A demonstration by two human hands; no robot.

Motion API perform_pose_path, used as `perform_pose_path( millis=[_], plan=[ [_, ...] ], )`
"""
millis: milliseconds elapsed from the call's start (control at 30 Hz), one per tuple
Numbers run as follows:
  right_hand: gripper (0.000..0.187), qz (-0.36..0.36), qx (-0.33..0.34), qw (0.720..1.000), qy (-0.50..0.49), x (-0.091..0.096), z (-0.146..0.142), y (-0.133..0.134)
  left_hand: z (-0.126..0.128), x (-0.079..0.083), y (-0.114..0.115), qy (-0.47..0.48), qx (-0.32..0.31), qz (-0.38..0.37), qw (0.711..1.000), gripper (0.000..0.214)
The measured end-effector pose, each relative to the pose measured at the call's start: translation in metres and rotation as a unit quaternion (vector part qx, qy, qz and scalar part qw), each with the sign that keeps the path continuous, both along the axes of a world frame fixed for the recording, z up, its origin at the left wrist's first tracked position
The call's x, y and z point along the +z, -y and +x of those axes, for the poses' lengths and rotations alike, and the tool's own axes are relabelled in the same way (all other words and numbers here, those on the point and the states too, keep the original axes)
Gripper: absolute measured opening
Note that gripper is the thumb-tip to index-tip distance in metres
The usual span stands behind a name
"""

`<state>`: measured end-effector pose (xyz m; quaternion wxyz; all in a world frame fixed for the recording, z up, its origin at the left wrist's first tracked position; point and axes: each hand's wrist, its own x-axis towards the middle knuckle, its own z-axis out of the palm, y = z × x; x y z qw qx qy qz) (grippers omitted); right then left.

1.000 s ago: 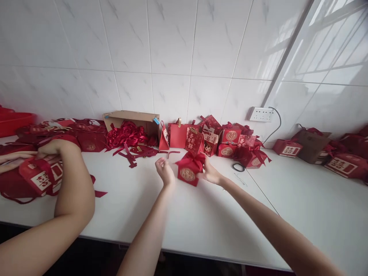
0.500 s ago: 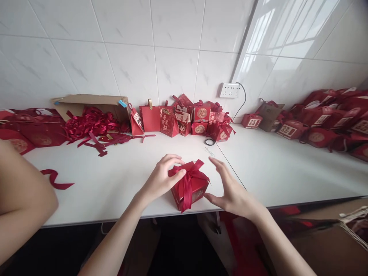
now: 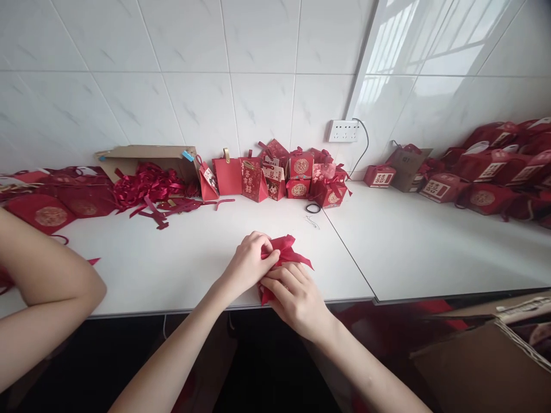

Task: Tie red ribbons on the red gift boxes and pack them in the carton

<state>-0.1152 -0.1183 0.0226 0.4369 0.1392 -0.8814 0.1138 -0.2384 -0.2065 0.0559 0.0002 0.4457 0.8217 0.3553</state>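
While the left hand [image 3: 253,261] pinches the ribbon bow [image 3: 291,248] in the head view, gap near nil, the right hand [image 3: 297,298] curls over the front; thumb hidden, can't tell if it's gripping. One red box [image 3: 261,291] under both hands, lower centre, at table [image 3: 163,258] edge. Counts: one black ring [image 3: 313,208], one socket strip [image 3: 343,131], right of centre; one ribbon-filled carton [image 3: 148,151], left; one co-worker's arm [image 3: 55,292], lower left.

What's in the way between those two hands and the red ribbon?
Nothing visible. The left hand and right hand are both at the red ribbon, with no other thing between, though they hide part of it.
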Motion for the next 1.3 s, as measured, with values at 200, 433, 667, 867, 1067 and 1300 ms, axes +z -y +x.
perform_pose_path(
  millis=[200, 433, 667, 867, 1067, 1300],
  plan=[
    [0.024, -0.093, 0.083, 0.992, -0.007, 0.019, 0.008, -0.021, -0.005, -0.004, 0.0, 0.034, -0.036, 0.027, 0.998, 0.013],
    [0.044, -0.387, -0.145, 0.865, 0.283, 0.007, 0.001, -0.058, -0.006, -0.005, -0.002, 0.072, -0.056, 0.052, 0.995, 0.015],
    [0.034, -0.454, -0.102, 0.842, 0.273, 0.017, -0.002, -0.062, -0.004, -0.005, 0.0, 0.074, -0.03, 0.065, 0.995, 0.016],
    [0.044, -0.423, -0.049, 0.844, 0.327, 0.036, -0.03, -0.072, -0.005, -0.006, 0.016, 0.032, 0.141, 0.114, 0.983, 0.029],
    [0.039, -0.525, 0.037, 0.784, 0.329, 0.03, -0.035, -0.06, 0.008, -0.003, 0.024, 0.111, 0.11, 0.032, 0.987, 0.036],
    [0.045, -0.619, 0.068, 0.744, 0.243, 0.011, -0.029, -0.049, 0.012, -0.017, 0.02, 0.186, 0.101, 0.121, 0.97, 0.04]
  ],
)
